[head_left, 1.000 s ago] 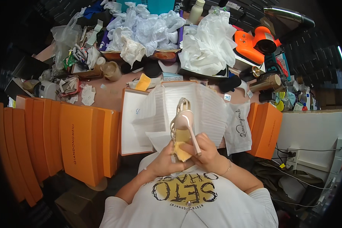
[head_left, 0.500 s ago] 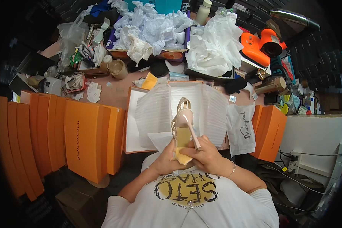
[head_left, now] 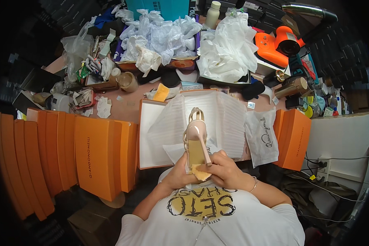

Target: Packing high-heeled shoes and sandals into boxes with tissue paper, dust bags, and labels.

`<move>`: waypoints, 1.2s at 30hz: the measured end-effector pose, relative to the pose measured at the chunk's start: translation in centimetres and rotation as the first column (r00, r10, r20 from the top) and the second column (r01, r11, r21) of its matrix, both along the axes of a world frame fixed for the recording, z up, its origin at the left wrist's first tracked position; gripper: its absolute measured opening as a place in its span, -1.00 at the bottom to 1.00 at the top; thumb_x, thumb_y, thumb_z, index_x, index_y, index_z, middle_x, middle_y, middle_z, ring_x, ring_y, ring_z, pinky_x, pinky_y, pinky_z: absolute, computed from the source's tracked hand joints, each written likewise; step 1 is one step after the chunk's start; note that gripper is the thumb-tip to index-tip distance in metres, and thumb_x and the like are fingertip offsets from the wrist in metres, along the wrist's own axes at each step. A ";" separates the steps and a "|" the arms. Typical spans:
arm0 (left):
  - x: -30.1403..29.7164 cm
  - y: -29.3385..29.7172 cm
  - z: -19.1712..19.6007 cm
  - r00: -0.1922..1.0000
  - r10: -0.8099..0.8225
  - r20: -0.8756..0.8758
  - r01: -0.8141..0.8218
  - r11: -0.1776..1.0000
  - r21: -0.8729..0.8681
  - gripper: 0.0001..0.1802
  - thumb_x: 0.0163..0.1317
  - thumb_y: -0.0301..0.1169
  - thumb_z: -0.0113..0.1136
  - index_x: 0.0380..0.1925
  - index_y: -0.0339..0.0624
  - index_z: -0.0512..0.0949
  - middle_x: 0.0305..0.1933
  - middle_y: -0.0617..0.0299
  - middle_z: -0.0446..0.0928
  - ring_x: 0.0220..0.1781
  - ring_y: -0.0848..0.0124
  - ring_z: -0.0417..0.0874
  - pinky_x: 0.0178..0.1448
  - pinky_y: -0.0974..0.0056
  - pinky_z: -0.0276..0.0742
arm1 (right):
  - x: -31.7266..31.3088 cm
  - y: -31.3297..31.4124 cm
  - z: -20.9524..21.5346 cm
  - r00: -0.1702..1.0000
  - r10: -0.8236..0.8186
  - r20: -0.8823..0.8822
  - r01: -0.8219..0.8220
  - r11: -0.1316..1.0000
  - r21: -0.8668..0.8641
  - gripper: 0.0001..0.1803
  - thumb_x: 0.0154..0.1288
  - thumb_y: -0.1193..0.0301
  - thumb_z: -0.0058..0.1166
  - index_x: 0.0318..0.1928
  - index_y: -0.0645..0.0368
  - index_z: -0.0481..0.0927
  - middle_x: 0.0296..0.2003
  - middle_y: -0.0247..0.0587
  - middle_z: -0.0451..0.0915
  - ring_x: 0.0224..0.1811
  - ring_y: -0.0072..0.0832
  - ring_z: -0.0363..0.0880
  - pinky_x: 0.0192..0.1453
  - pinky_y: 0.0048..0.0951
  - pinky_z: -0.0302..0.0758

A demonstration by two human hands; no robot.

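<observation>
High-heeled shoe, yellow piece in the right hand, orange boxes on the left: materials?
High-heeled shoe: pinkish-beige with glossy highlights; patent leather or synthetic, can't tell which.
Yellow piece: matte, rough fuzzy edge; cloth or sponge.
Orange boxes: probably cardboard, smooth finish, flat panels with crisp edges.

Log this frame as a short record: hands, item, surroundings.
left hand: holds the shoe at its toe end
right hand: holds a yellow cloth on the sole near the toe
item: strappy high-heeled shoe, sole up, toe end toward the person
behind shoe: open box with white paper
left side: orange boxes in a row
right side: white bag with dark script, more orange boxes
beyond box: second yellow cloth
</observation>
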State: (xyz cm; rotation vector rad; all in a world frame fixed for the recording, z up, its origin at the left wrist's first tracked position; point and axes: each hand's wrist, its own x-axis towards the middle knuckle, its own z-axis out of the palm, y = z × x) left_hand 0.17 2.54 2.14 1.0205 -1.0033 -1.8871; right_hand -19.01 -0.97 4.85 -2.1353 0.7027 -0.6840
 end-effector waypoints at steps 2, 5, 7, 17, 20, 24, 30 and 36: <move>0.3 0.1 -1.0 0.997 0.007 -0.076 -0.004 0.999 0.047 -0.20 -0.02 -0.42 0.25 0.27 -0.26 0.15 0.09 0.19 0.38 0.15 0.42 0.42 0.25 0.30 0.33 | 0.5 -1.5 -0.2 0.998 -0.063 0.030 0.066 0.993 -0.093 -0.63 -0.06 0.57 0.19 -0.13 0.13 0.59 -0.29 -0.30 0.48 -0.25 -0.39 0.43 -0.17 -0.40 0.24; 0.4 0.6 -2.3 0.983 0.039 -0.180 -0.014 0.991 0.137 -0.20 -0.02 -0.39 0.22 0.26 -0.27 0.15 0.10 0.16 0.38 0.17 0.38 0.43 0.27 0.28 0.33 | 1.2 -1.8 -2.3 0.976 -0.204 0.068 0.212 0.968 -0.137 -0.61 -0.07 0.59 0.22 -0.13 0.13 0.60 -0.30 -0.31 0.49 -0.22 -0.38 0.45 -0.14 -0.41 0.25; 1.0 0.7 -3.0 0.985 0.007 -0.174 0.014 0.993 0.115 -0.20 -0.02 -0.37 0.22 0.26 -0.28 0.15 0.11 0.13 0.37 0.16 0.35 0.45 0.28 0.27 0.33 | 0.3 -0.2 -2.3 0.982 -0.163 0.090 0.166 0.986 -0.028 -0.58 -0.09 0.64 0.17 -0.11 0.12 0.61 -0.30 -0.31 0.49 -0.25 -0.37 0.44 -0.14 -0.38 0.29; 2.2 0.4 -5.4 0.981 -0.086 -0.176 0.106 0.989 0.106 -0.10 -0.19 -0.19 0.29 0.21 -0.31 0.21 0.05 0.08 0.41 0.09 0.31 0.52 0.21 0.27 0.44 | 0.1 0.2 -2.6 0.984 -0.124 0.128 0.126 0.992 -0.004 -0.66 -0.04 0.55 0.20 -0.16 0.10 0.57 -0.29 -0.35 0.48 -0.23 -0.44 0.46 -0.13 -0.43 0.26; -0.6 -0.6 -1.0 0.956 0.118 -0.269 -0.036 0.956 0.292 -0.23 -0.22 -0.20 0.32 0.07 -0.27 0.34 -0.08 0.18 0.48 -0.02 0.37 0.56 0.11 0.33 0.46 | 0.6 -2.4 -2.3 0.971 -0.186 0.151 0.205 0.972 -0.119 -0.66 -0.06 0.59 0.24 -0.18 0.10 0.59 -0.30 -0.32 0.48 -0.23 -0.43 0.47 -0.12 -0.43 0.27; 1.9 0.0 -4.4 0.983 -0.055 -0.172 0.088 0.978 0.187 -0.10 -0.21 -0.20 0.31 0.19 -0.32 0.24 0.03 0.12 0.42 0.10 0.33 0.51 0.18 0.29 0.44 | 0.4 -0.2 -2.4 0.975 -0.150 0.162 0.146 0.989 0.041 -0.66 -0.04 0.54 0.19 -0.16 0.09 0.58 -0.31 -0.36 0.47 -0.26 -0.45 0.45 -0.14 -0.43 0.25; 0.6 -0.4 -2.4 0.970 0.056 -0.237 0.018 0.954 0.299 -0.20 -0.24 -0.23 0.31 0.08 -0.30 0.32 -0.05 0.19 0.47 0.01 0.39 0.53 0.12 0.32 0.44 | 1.1 -1.4 -2.9 0.966 -0.199 0.162 0.219 0.969 -0.118 -0.62 -0.09 0.61 0.22 -0.16 0.12 0.60 -0.31 -0.33 0.50 -0.31 -0.41 0.44 -0.15 -0.41 0.29; 0.3 -1.0 -1.1 0.966 0.061 -0.252 0.015 0.957 0.289 -0.07 -0.27 -0.26 0.31 0.20 -0.33 0.22 0.07 0.15 0.41 0.11 0.34 0.48 0.19 0.32 0.40 | 0.9 -2.6 -2.5 0.970 -0.195 0.146 0.225 0.947 -0.229 -0.59 -0.10 0.62 0.22 -0.13 0.13 0.60 -0.31 -0.33 0.47 -0.30 -0.38 0.44 -0.17 -0.40 0.30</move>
